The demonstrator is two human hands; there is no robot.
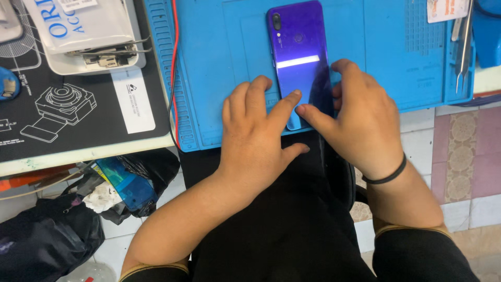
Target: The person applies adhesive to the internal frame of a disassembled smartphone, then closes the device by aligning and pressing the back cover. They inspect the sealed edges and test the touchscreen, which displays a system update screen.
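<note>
Glossy violet-to-blue glass is showing on the back of the smartphone (300, 57), which is lying face down on the blue silicone work mat (224, 62), its lower end reaching toward the mat's near edge and its camera end pointing at the far edge. The person is bracing it from both sides: the left hand (258, 138) is resting flat on the mat with fingers spread and loosely extended, gripping nothing, its index fingertip pressing on the phone's lower left edge. The right hand (360, 117) is lying half curled against the phone's right side, thumb tip meeting the lower end next to the left index finger, the other fingers tucking along the right edge; whether they are hooking under the phone cannot be told. This pinning from two sides is likely keeping the slippery back from sliding on the mat. A bright reflection bar is crossing the back at mid-length; a small camera strip and a round sensor are sitting near its top. A black band (389, 175) is circling the right wrist. Tweezers (463, 47) are lying at the mat's far right corner, a red wire (174, 68) is running along its left edge, and a white tray (88, 36) of parts is sitting beyond it.
</note>
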